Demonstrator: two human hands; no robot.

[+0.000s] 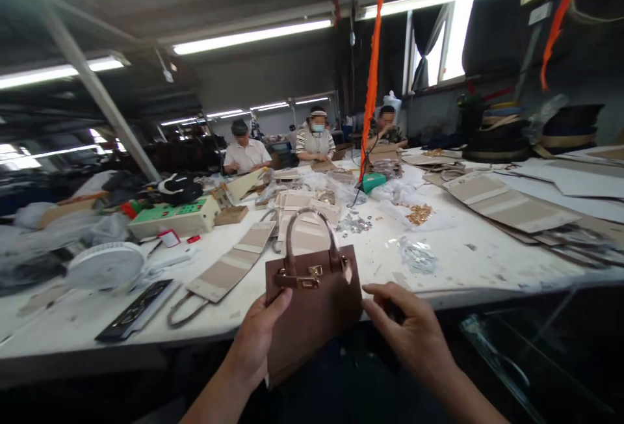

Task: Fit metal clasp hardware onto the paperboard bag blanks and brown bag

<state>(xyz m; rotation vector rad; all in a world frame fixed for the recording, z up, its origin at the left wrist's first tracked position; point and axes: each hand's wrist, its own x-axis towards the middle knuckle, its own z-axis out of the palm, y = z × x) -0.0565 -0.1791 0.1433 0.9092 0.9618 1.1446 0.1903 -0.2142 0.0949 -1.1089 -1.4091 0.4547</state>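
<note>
A brown handbag (pixel 314 320) with two upright handles and gold-coloured clasp hardware is held up in front of the table's near edge. My left hand (pixel 258 333) grips its left side, the thumb on the front just below the strap. At the bag's right edge is my right hand (pixel 409 326), its thumb and forefinger apart, with nothing visible between them. Its other fingers are curled and partly hidden. Behind the bag, flat beige bag panels (pixel 234 261) lie on the white table (pixel 341 242).
Small metal parts (pixel 419 256) and gold pieces (pixel 420 214) lie beyond the right hand. Stacked panels (pixel 511 206) are at the right. A white fan (pixel 106 266), black tray (pixel 136 310) and green-topped machine (pixel 173 216) stand left. An orange strip (pixel 373 73) hangs down. Several people sit across the table.
</note>
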